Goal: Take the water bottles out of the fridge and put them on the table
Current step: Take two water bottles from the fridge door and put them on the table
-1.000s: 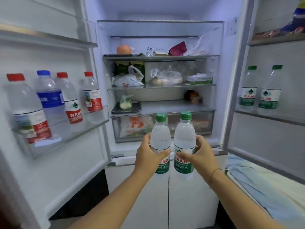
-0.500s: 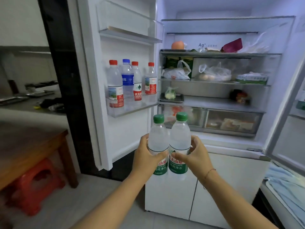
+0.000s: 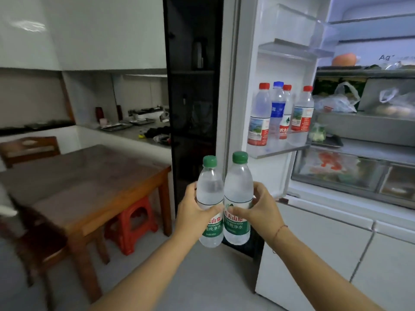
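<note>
View has swung left; wooden table [image 3: 89, 185] now fills the left.

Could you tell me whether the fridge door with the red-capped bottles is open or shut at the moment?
Open. The fridge door is swung outward, so its inner shelf of bottles and the lit fridge shelves are exposed.

Table top [image 3: 89, 176] at 9 o'clock is wide open, nothing on it. Only the chair [image 3: 29, 149] behind it and the dark cabinet [image 3: 193, 108] at 12 crowd the edges.
</note>
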The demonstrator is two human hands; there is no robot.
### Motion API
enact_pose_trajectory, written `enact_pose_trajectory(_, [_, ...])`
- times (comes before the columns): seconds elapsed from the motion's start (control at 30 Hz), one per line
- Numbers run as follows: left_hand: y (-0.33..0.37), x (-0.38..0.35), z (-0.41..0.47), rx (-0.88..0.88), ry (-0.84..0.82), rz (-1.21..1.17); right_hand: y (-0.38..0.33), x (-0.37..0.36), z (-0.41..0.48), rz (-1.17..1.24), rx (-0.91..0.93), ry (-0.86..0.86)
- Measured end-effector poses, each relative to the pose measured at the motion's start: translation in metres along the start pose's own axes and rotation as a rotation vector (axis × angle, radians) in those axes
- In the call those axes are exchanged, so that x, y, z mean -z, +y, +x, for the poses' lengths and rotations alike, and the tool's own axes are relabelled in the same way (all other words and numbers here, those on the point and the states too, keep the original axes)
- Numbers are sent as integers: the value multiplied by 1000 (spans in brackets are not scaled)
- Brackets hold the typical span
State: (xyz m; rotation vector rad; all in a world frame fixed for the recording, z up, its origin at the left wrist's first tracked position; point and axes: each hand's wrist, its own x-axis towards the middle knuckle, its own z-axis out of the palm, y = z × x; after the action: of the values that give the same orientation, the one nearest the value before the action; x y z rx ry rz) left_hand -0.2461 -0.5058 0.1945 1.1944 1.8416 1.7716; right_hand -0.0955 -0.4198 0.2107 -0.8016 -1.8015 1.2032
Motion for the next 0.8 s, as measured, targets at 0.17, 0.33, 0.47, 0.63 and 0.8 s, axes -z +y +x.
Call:
enact_pose_trajectory(0.17, [-28, 83, 44, 2, 47, 33, -9, -92, 40, 48, 33, -67])
enact_pose_trajectory(0.33, [-58, 152, 94, -6, 90, 75, -10, -173, 81, 96, 28, -88])
enact_pose_trajectory(0.47, [-80, 192, 132, 0, 102, 93, -8, -227, 116, 124, 20, -105])
enact_pose_trajectory(0.63, [-112, 226, 180, 28, 135, 74, 1, -282, 166, 138, -4, -134])
enact_pose_trajectory(0.8, [-149, 248, 241, 40, 159, 83, 16, -328, 230, 144, -17, -176])
